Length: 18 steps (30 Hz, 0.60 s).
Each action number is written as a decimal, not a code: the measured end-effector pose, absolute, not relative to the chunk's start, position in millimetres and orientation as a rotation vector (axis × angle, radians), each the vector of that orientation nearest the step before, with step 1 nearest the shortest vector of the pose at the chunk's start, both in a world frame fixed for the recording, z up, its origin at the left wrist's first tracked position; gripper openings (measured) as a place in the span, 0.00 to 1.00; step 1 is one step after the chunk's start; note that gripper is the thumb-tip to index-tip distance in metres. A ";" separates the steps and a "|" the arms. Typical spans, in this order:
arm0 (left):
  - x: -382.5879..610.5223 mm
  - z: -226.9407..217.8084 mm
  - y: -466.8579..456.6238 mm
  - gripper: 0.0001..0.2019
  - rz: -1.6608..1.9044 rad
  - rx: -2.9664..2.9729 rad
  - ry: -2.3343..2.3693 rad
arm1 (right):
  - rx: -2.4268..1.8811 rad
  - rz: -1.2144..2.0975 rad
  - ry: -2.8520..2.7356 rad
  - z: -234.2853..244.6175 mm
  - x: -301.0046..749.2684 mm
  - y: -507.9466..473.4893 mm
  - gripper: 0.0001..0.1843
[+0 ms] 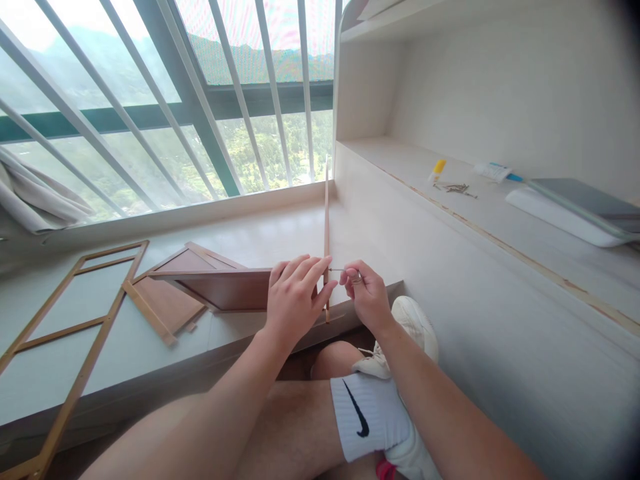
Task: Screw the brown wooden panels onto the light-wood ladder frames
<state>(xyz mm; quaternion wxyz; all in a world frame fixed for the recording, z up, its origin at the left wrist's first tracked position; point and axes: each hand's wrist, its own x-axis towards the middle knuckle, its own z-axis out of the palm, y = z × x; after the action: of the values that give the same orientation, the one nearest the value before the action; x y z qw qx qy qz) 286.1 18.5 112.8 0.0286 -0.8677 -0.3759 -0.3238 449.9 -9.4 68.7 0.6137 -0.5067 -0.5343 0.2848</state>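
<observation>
My left hand [293, 297] rests against the end of a brown wooden panel [220, 287] on the window ledge [280, 233], its fingers curled round a thin upright wooden strip [327, 220]. My right hand [364, 290] pinches a small metal screw or nail [337, 270] and holds it sideways against the strip. Both hands are closed, almost touching each other at the strip.
A wooden lattice frame [65, 320] and more brown panels [165, 300] lie on the ledge at left. A desk shelf at right carries loose screws [457, 189], a glue tube [437, 169], another tube [495, 172] and a tablet [585, 200]. Window bars [240, 93] stand behind.
</observation>
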 end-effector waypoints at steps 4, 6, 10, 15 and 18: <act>285.8 112.7 18.9 0.17 -1.007 -2.676 -1.156 | -1.169 0.675 -1.224 69.3 450.5 -9.3 0.19; 285.7 112.9 18.8 0.17 -1.011 -2.677 -1.154 | -1.174 0.698 -1.203 69.4 450.5 -8.9 0.20; 286.0 113.2 18.5 0.17 -1.016 -2.679 -1.151 | -1.148 0.774 -1.143 70.7 449.3 -7.9 0.22; 286.5 112.8 18.6 0.17 -1.038 -2.674 -1.139 | -1.096 0.845 -1.079 71.0 446.4 -6.6 0.24; 286.6 112.7 18.5 0.17 -1.041 -2.673 -1.142 | -1.098 0.861 -1.062 69.7 445.4 -6.1 0.25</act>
<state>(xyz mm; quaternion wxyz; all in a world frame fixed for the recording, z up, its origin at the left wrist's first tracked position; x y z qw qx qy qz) 286.6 18.5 112.7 0.0270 -0.8654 -0.3698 -0.3370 445.4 -6.1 69.7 0.6398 -0.4813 -0.4654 0.3774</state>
